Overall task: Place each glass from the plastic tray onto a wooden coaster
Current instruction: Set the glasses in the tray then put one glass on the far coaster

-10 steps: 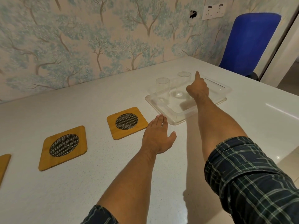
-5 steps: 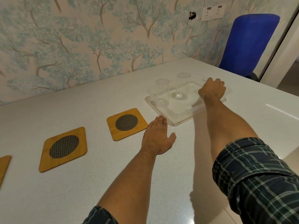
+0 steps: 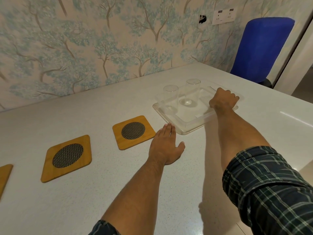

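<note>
A clear plastic tray lies on the white table. Two clear glasses stand upright in it: the left glass and, behind it to the right, the far glass. My right hand is closed on the tray's right rim. My left hand lies flat on the table with fingers together, just short of the tray's near corner. Wooden coasters with dark mesh centres lie in a row to the left: the near coaster, the middle coaster, and the corner of a third coaster at the frame's left edge.
The white table meets a tree-patterned wall at the back. A blue chair stands past the table's far right corner. The table's right edge runs close to the tray.
My right hand has gone from pointing over the tray to gripping its right rim. The tray has shifted slightly. My left hand has stayed flat in place.
</note>
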The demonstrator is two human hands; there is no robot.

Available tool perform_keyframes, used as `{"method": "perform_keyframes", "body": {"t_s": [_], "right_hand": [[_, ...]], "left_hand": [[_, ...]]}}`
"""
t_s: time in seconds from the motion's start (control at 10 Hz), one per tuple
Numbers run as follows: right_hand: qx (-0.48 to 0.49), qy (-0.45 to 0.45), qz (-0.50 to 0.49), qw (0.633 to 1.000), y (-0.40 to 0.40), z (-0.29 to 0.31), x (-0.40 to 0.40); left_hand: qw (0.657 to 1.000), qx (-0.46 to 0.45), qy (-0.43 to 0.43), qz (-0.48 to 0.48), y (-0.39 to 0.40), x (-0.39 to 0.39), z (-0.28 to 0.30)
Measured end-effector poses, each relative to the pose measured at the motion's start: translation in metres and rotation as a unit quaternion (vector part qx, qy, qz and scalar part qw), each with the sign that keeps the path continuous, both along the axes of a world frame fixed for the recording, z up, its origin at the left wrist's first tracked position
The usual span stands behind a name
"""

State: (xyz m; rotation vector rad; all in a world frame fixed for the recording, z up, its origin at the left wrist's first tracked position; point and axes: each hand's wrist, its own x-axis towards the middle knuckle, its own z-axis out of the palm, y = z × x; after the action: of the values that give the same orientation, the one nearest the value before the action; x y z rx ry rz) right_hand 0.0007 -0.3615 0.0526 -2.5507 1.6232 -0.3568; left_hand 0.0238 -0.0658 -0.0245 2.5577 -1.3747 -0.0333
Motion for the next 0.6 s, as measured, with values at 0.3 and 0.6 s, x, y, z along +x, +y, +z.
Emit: {"method": "perform_keyframes", "body": {"t_s": [0.3, 0.6], "right_hand": [[0.041, -0.161, -0.004, 0.986, -0.004, 0.011, 0.005], [-0.111, -0.16, 0.036, 0.98, -0.002, 0.035, 0.016]], "left_hand": [[1.0, 0.003, 0.005, -0.001, 0.0, 0.001, -0.001], [1.0, 0.002, -0.001, -0.005, -0.001, 0.001, -0.002]]}}
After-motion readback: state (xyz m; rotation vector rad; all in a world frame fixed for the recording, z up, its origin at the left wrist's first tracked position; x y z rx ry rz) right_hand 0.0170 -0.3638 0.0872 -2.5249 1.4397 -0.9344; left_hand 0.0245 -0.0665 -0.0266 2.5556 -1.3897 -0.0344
